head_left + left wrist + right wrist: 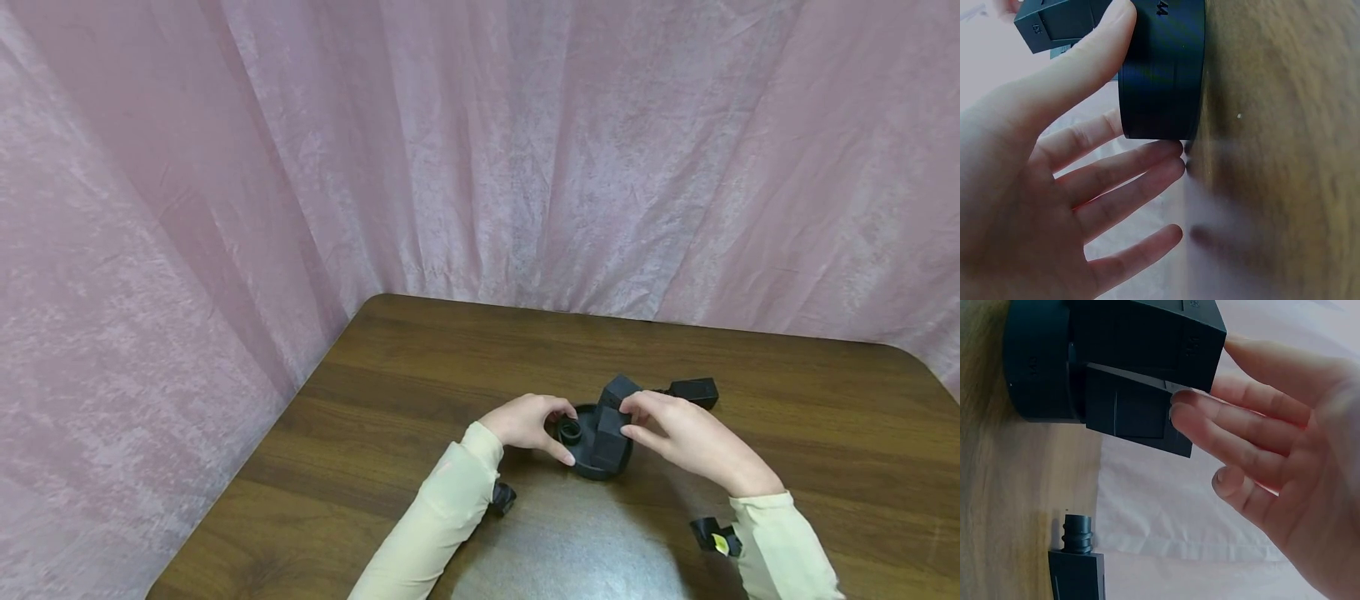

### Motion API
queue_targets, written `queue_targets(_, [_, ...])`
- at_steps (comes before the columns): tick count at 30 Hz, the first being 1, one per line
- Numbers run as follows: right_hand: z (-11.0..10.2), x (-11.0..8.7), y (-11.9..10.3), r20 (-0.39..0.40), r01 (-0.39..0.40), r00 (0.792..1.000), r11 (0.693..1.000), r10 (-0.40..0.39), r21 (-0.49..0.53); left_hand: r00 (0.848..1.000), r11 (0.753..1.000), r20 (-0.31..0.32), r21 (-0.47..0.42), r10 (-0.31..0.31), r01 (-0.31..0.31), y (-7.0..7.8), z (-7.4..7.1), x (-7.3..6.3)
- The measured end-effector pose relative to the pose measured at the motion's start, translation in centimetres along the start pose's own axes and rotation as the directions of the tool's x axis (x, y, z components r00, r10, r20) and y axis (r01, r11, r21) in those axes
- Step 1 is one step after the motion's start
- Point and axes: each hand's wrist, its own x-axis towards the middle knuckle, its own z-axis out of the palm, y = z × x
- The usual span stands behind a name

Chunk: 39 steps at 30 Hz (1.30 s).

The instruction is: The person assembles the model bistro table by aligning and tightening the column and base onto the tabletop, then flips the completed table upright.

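Observation:
A round black base [592, 473] with a low wall sits on the table, and a small black threaded ring [570, 431] shows inside it at the left. My left hand [525, 423] holds the base from the left, thumb on the near side and fingers around the far side. Two angular black blocks [611, 433] stand up from the base, leaning apart in the right wrist view. From the right, my right hand [675, 429] pinches them near the top with thumb and fingertips. Raised marks show on the blocks' sides, too small to read.
Beyond the right hand lies a loose black block [693, 392] with a ribbed stub [1077, 534] at one end. The brown wooden table [420, 358] has rounded far corners. A pink curtain [480, 167] hangs behind and to the left. Black wrist cameras [502, 497] sit under the sleeves.

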Motion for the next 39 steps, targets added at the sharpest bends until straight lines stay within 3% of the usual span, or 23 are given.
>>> queue_targets(6, [-0.2,0.0,0.1,0.071,0.004,0.997,0.997,-0.009,0.073,1.0,1.0,0.003,0.004,-0.003,0.003,0.1,0.0,-0.1])
queue_targets(11, [-0.4,-0.1,0.2,0.115,0.009,0.993,0.997,-0.017,0.073,1.0,1.0,0.003,0.004,-0.002,0.002,0.1,0.0,-0.1])
queue_targets(23, [-1.9,-0.8,1.2,0.133,0.057,0.988,0.988,-0.076,0.141,1.0,1.0,-0.002,0.02,0.015,-0.015,-0.1,0.0,-0.1])
queue_targets(27, [-1.8,-0.7,1.2,0.143,0.07,0.986,0.988,-0.091,0.14,1.0,1.0,-0.002,0.018,0.005,-0.005,-0.1,0.0,-0.1])
queue_targets(33, [-1.3,-0.7,1.3,0.131,0.168,0.974,0.975,-0.187,0.144,1.0,1.0,-0.004,0.021,0.002,-0.002,0.0,0.0,0.0])
queue_targets(39, [-1.1,-0.6,1.1,0.138,0.168,0.972,0.973,-0.19,0.157,1.0,1.0,0.0,0.016,-0.002,0.002,0.1,0.0,0.0])
